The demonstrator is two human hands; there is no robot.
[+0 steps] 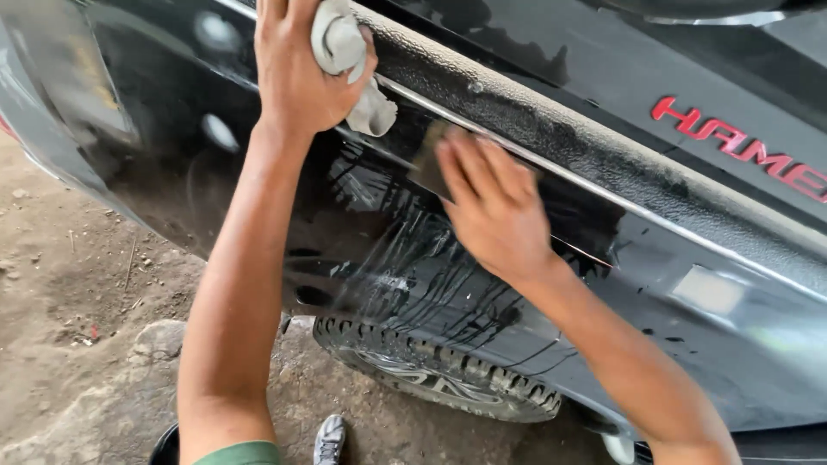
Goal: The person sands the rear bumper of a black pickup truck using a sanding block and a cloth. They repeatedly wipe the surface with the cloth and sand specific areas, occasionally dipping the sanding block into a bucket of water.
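Bare dirt ground fills the lower left of the frame, below a wet black car panel. Your left hand, top centre, clenches a grey rag. Your right hand, fingers nearly flat, presses a dark sanding pad mid-frame. Grit under it could scratch the paint.

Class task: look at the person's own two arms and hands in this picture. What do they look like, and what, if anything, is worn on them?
Both arms are bare from the shoulder area down to the wrist. The left hand and right hand wear no gloves, and no rings, watch or bands show. The only clothing visible is a green sleeve edge at the top of the left arm. The right arm's upper end is cut off by the picture's edge.
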